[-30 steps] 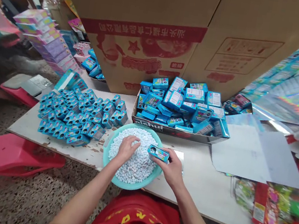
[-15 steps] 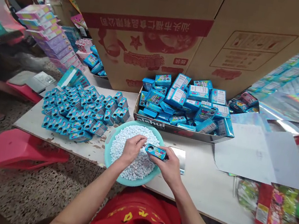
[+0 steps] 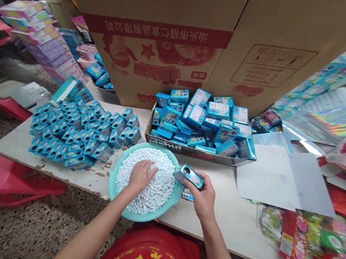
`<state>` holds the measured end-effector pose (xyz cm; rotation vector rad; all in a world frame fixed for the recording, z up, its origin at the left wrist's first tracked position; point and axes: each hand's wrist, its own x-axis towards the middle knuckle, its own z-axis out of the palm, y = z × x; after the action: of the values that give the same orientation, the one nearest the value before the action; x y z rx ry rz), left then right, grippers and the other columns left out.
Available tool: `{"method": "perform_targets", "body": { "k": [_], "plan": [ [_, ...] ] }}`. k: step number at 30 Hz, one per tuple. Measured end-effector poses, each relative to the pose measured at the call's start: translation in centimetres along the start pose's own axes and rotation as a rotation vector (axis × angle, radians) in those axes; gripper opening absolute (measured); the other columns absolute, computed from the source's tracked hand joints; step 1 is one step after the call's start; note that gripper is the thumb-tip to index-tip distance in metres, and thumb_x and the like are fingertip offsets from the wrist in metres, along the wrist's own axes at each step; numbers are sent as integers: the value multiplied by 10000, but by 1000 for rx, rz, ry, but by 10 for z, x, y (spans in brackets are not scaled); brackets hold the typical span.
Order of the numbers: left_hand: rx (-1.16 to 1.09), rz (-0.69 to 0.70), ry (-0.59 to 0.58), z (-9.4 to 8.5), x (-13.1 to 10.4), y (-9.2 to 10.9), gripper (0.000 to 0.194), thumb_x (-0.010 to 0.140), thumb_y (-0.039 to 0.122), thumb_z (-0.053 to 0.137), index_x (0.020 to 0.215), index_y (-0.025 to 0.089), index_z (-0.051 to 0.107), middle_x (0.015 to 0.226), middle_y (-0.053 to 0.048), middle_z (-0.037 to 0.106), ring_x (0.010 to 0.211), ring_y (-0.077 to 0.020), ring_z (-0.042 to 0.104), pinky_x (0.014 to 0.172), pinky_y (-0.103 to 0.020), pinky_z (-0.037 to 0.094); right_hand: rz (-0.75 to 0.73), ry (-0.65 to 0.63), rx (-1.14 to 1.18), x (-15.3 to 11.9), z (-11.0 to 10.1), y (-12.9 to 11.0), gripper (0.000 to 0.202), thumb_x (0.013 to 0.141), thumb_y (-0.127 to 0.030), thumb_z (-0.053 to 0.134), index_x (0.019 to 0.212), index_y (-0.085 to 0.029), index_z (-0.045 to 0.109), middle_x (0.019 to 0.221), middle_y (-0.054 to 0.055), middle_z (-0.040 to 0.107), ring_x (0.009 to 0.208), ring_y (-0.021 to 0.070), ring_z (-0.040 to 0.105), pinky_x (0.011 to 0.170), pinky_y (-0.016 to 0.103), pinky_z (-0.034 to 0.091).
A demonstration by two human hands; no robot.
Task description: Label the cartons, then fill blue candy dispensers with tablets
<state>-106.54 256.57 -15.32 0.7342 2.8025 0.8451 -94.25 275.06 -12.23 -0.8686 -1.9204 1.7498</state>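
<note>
A turquoise plastic bowl (image 3: 112, 188) full of small pale candies (image 3: 157, 195) stands at the table's front edge. My left hand (image 3: 140, 178) rests on the candies, fingers lowered among them and thumb apart; its fingertips are partly hidden. In my right hand (image 3: 205, 197) is a small blue candy box (image 3: 190, 175), tilted just above the bowl's right rim, a dark round hole showing on its face. Beneath that hand lies a flat device with a small display (image 3: 187, 195), mostly covered.
Many blue boxes with round holes (image 3: 82, 132) stand at left. Behind the bowl, a carton tray (image 3: 170, 147) overflows with blue boxes, against a large cardboard box (image 3: 180, 7). Papers (image 3: 265, 171) and candy packets (image 3: 295, 240) lie at right. A pink stool (image 3: 1, 180) is at lower left.
My left hand has gone from above the candies down onto them, further left, its fingers spreading. My right hand has tilted the candy box and moved it slightly right. The whole view has shifted.
</note>
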Motion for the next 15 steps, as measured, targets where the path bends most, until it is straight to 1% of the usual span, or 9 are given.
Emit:
{"method": "perform_targets", "body": {
  "k": [2, 5, 7, 9, 12, 15],
  "plan": [
    [173, 45, -54, 7, -4, -4, 374, 855, 427, 487, 1120, 183, 587, 1201, -102, 585, 1164, -262, 479, 1005, -419, 351, 3, 85, -70, 9, -15, 16, 444, 602, -440, 745, 938, -200, 580, 873, 32, 626, 778, 205, 587, 735, 354, 478],
    [324, 57, -86, 13, -8, -2, 494, 825, 499, 506, 1201, 182, 538, 1286, -121, 515, 1206, -290, 430, 1000, -451, 338, -20, 158, -169, 24, -29, 46, 419, 610, -444, 710, 914, -193, 570, 890, 44, 613, 814, 218, 576, 773, 376, 465],
    [372, 44, -112, 14, -8, 1, 531, 804, 504, 523, 1224, 178, 519, 1293, -126, 499, 1197, -295, 429, 983, -457, 340, -16, 165, -201, 30, -31, 66, 411, 613, -446, 691, 909, -189, 568, 912, 55, 607, 847, 227, 571, 797, 389, 459],
    [397, 23, -144, 14, -6, 4, 550, 786, 489, 541, 1242, 184, 502, 1300, -123, 488, 1193, -291, 423, 980, -454, 333, 0, 144, -211, 31, -31, 81, 404, 616, -446, 683, 907, -190, 571, 926, 60, 609, 865, 231, 572, 811, 394, 457],
    [417, -17, -179, 14, -1, 7, 553, 783, 464, 537, 1263, 195, 479, 1314, -115, 471, 1200, -287, 403, 981, -449, 324, 28, 116, -214, 26, -32, 95, 474, 606, -454, 696, 981, -194, 567, 1018, 77, 609, 947, 245, 570, 863, 409, 445],
    [432, -55, -195, 15, 4, 10, 531, 784, 430, 531, 1261, 203, 476, 1314, -112, 457, 1198, -289, 394, 967, -446, 332, 43, 164, -189, 21, -43, 97, 590, 628, -486, 686, 1111, -189, 520, 1192, 120, 554, 1112, 263, 513, 935, 424, 414]
  ]
}}
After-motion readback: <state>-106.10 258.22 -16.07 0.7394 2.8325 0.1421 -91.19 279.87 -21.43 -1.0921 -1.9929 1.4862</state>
